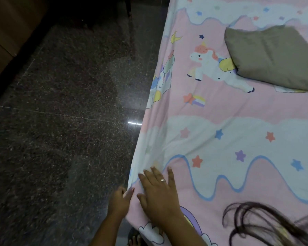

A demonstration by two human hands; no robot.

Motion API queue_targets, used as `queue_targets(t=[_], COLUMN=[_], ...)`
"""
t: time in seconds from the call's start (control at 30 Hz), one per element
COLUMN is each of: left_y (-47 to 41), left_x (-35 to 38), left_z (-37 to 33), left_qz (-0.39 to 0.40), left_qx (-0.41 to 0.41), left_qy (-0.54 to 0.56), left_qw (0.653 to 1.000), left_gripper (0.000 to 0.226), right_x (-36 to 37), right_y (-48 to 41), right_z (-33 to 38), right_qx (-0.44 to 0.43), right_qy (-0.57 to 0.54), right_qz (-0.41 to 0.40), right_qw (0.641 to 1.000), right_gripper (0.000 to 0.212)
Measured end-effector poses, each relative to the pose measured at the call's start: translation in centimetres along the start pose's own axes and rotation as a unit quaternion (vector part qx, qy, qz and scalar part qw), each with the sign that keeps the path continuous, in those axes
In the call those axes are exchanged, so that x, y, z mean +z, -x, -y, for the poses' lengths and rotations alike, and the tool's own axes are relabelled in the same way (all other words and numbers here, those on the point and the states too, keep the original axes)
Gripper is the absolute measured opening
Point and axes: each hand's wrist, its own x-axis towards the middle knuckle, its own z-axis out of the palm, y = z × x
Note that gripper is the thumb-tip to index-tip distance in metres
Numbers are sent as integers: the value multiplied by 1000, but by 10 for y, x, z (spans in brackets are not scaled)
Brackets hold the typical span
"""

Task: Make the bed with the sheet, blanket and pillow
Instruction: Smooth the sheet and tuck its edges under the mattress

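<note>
Mostly, the view is filled by the pink unicorn-printed sheet (229, 121), which is spread flat over the bed and draped over the edge next to the floor. Beside it, the dark speckled floor (60, 121) is seen. An olive pillow (277, 55) is laid on the sheet at the upper right. Near the bed's edge, the right hand (160, 194) is pressed flat on the sheet, fingers straight and spread, nothing grasped. The left hand (120, 201) is held against the draped side; whether cloth is pinched cannot be told. A ring (162, 180) is worn on the right hand.
</note>
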Motion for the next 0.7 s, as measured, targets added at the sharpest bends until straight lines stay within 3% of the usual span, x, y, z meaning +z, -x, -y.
queue_targets(t=[0.1,0.17,0.27,0.33,0.43,0.47,0.53,0.6,0.7], left_y=[20,32,35,33,38,37,33,37,43], left_x=[-4,-6,-12,-17,-22,-21,-19,-16,-10], left_z=[-2,1,14,21,16,16,12,-7,-35], left_qz=[93,123,5,-64,-15,6,25,-16,-100], left_qx=[-21,-46,-56,-67,-50,-61,-77,-52,54], left_qy=[123,170,181,99,-113,-170,-227,-191,-102], left_qw=[988,977,982,991,992,984,971,980,988], left_gripper=[15,18,13,22,19,25,58,62,52], right_x=[-19,-26,-20,-11,-8,-11,-19,-22,-18], right_y=[-20,-28,-25,-18,-17,-18,-24,-24,-9], right_z=[-15,-36,-53,-49,-38,-39,-55,-85,-129], right_qx=[38,99,185,186,87,27,-43,15,227], right_qy=[-56,-50,-11,-5,-7,-16,-61,-103,-71], right_qz=[-71,-107,-81,-58,-20,-17,-23,-78,-128], right_qw=[995,988,979,981,996,999,997,991,963], right_gripper=[52,54,58,59,60,59,60,58,59])
